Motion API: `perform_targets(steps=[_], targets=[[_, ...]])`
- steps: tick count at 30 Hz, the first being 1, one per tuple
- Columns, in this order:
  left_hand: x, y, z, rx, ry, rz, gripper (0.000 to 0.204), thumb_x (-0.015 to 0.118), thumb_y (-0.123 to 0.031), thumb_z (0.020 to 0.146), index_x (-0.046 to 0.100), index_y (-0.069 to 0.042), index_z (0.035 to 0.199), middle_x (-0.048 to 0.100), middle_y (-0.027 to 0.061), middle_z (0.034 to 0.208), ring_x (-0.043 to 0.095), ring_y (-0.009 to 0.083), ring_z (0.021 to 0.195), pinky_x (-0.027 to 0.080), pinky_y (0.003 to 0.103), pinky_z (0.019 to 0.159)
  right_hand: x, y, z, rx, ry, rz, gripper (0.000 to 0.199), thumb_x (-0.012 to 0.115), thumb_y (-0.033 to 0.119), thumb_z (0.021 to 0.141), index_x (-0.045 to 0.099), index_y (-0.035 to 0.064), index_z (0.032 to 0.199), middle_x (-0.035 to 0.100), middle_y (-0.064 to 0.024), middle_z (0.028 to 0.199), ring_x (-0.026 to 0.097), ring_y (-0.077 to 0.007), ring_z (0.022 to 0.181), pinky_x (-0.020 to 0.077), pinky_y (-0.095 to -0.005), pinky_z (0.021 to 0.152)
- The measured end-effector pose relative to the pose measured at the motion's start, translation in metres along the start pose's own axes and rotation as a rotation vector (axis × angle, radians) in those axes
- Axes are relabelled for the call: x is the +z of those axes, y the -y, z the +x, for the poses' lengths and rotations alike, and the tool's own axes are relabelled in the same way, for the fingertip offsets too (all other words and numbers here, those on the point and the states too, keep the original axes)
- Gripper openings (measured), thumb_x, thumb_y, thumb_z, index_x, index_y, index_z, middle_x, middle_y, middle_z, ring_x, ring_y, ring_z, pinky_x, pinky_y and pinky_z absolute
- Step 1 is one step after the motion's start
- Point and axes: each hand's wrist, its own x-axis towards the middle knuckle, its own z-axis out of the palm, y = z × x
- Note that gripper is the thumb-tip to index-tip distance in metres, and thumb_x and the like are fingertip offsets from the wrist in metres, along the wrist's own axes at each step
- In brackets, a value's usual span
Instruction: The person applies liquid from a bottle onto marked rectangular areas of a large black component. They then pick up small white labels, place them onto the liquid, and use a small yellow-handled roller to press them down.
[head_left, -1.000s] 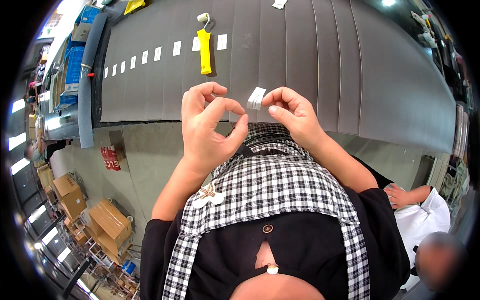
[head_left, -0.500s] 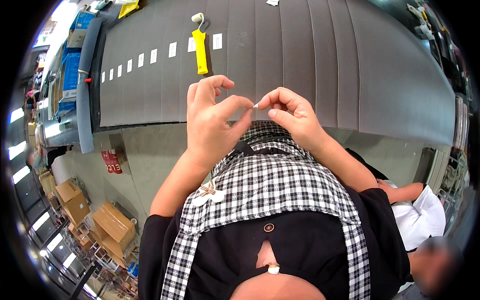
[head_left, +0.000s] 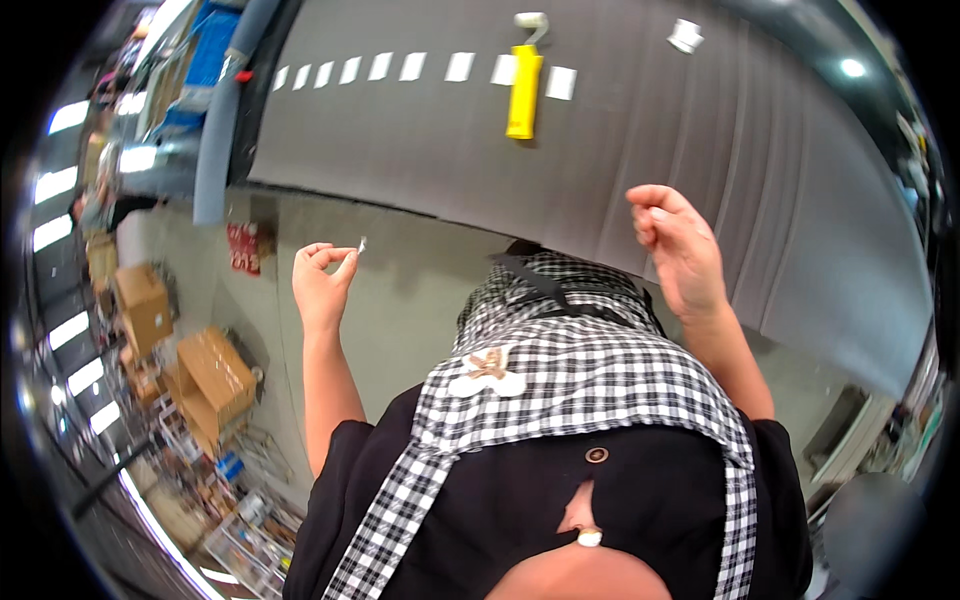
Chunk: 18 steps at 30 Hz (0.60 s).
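Note:
My left hand (head_left: 322, 285) is raised over the floor to the left of the table, thumb and forefinger pinched on a tiny white scrap (head_left: 361, 244). My right hand (head_left: 680, 250) hovers above the near edge of the grey table (head_left: 700, 130) with its fingers curled and the thumb against the forefinger; I cannot see whether anything is between them. The hands are well apart. On the table's far side lie a row of several white labels (head_left: 410, 68) and a yellow hand roller (head_left: 523, 85).
A small white piece (head_left: 685, 35) lies at the table's far right. A long grey tube (head_left: 225, 120) runs along the table's left end. Cardboard boxes (head_left: 215, 375) and a red object (head_left: 243, 248) sit on the floor at left.
Both hands were together in front of my chest, pinching a small white label. Now they have separated: the left went out left with a tiny white scrap, the right moved up and right.

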Motion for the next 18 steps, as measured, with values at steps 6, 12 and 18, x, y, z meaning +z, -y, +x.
perform_targets(steps=[6, 12, 18], targets=[[-0.003, 0.090, -0.010, -0.417, -0.008, 0.061, 0.029, 0.090, -0.026, 0.072, 0.074, -0.004, 0.081, 0.068, 0.0117, 0.099, 0.064, 0.0257, 0.097, 0.051, 0.039, 0.086, 0.014, 0.007, 0.024, 0.054, 0.087, -0.034, 0.030, 0.058, 0.016, 0.097, 0.063, -0.0024, 0.120, 0.055, 0.0023, 0.089, 0.044, -0.0072, 0.081, 0.0376, -0.0215, 0.077], [0.014, 0.087, -0.004, -0.330, -0.149, -0.114, 0.031, 0.082, -0.027, 0.085, 0.068, -0.002, 0.077, 0.066, 0.0075, 0.078, 0.062, 0.0209, 0.082, 0.051, 0.036, 0.078, 0.013, 0.014, 0.059, 0.052, 0.034, -0.147, 0.029, 0.065, 0.017, 0.095, 0.064, 0.0010, 0.120, 0.057, 0.0033, 0.093, 0.046, -0.0052, 0.083, 0.0379, -0.0205, 0.077], [0.043, 0.024, 0.028, -0.163, -0.039, -0.381, 0.031, 0.074, -0.018, 0.094, 0.058, -0.003, 0.073, 0.060, 0.0020, 0.075, 0.053, 0.0119, 0.069, 0.045, 0.029, 0.063, 0.006, 0.043, 0.153, -0.192, -0.142, -0.497, 0.043, 0.074, 0.023, 0.091, 0.061, 0.0013, 0.126, 0.064, -0.0030, 0.112, 0.059, -0.0121, 0.107, 0.0479, -0.0291, 0.093]])
